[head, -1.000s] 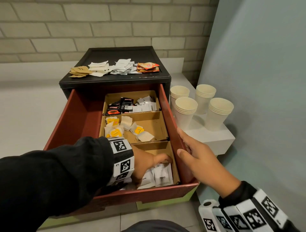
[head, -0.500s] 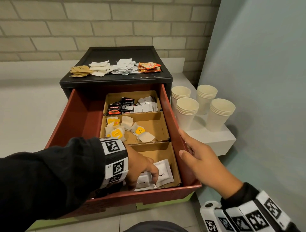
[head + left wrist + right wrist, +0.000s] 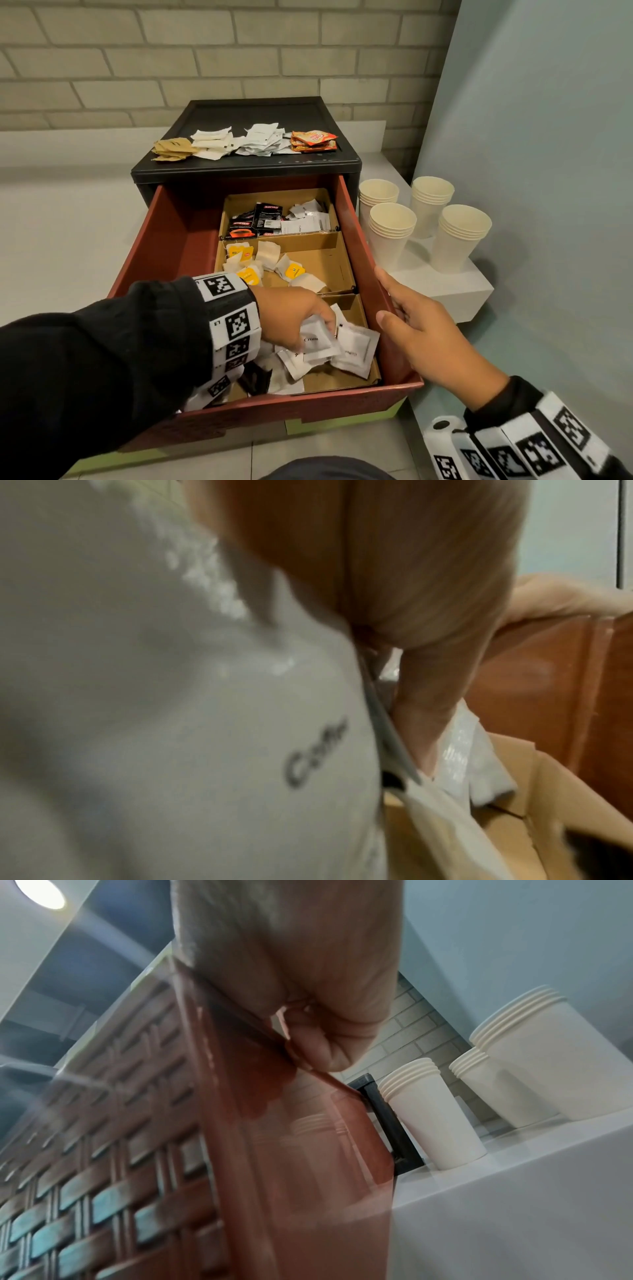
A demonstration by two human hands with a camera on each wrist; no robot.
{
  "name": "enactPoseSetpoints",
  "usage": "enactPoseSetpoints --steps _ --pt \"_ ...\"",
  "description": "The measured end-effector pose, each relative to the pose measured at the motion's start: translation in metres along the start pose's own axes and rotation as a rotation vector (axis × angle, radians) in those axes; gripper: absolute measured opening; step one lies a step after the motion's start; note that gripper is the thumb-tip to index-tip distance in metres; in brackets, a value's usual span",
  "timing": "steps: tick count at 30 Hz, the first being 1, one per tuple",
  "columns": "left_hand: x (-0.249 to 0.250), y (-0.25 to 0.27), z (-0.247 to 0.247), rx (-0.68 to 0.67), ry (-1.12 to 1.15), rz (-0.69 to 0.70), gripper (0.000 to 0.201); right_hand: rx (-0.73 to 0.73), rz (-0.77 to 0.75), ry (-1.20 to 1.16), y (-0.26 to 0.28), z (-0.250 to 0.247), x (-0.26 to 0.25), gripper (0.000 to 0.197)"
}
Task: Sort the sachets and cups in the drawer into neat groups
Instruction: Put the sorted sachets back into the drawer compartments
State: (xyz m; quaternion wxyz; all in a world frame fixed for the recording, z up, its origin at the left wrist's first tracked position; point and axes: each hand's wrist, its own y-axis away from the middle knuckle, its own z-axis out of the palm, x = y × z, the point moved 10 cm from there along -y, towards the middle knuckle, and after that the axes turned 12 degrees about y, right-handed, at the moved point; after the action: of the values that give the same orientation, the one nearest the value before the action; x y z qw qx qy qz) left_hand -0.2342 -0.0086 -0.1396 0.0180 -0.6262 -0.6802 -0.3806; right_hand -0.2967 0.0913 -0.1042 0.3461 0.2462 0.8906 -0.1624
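Open red drawer with three cardboard trays; right hand rests on its right wall, fingers loosely extended; left hand, the nearer, pinches white sachets in the nearest tray, directly under its fingertips.

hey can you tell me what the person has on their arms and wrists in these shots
Both arms wear long black sleeves. Around each wrist sits a white band printed with square black-and-white coded markers: several rows on the left wristband, and a row of them on the right wristband. The left hand and right hand are bare: no gloves or rings show.
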Motion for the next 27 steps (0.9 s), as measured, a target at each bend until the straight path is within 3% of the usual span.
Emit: enactPoseSetpoints --steps 3,8,13,15,18,20,22,27 --pt "-0.002 0.006 -0.012 0.069 0.074 0.01 0.041 0.009 -0.009 0.011 0.0 -0.002 -0.003 0.063" --pt "-0.007 0.024 -0.053 0.303 0.251 0.032 0.038 0.013 -0.025 0.034 0.002 -0.007 -0.01 0.065" --pt "-0.017 0.055 -0.091 0.498 0.51 0.093 0.037 -0.084 -0.011 0.18 -0.001 -0.004 -0.01 0.065" --pt "-0.023 0.066 -0.103 0.563 0.615 0.132 0.035 -0.151 -0.016 0.265 -0.001 -0.006 -0.014 0.073" --pt "-0.035 0.083 -0.119 0.672 0.756 0.183 0.035 -0.364 0.003 0.376 0.003 -0.012 -0.027 0.086" --pt "-0.046 0.094 -0.128 0.76 0.89 0.207 0.039 -0.519 0.015 0.512 0.008 -0.021 -0.038 0.079" --pt "-0.06 0.1 -0.133 0.825 1.088 0.236 0.043 -0.578 0.043 0.614 0.008 -0.041 -0.056 0.074" --pt "-0.079 0.096 -0.134 0.921 1.483 0.312 0.053 -0.27 -0.055 0.546 -0.028 -0.085 -0.147 0.063"
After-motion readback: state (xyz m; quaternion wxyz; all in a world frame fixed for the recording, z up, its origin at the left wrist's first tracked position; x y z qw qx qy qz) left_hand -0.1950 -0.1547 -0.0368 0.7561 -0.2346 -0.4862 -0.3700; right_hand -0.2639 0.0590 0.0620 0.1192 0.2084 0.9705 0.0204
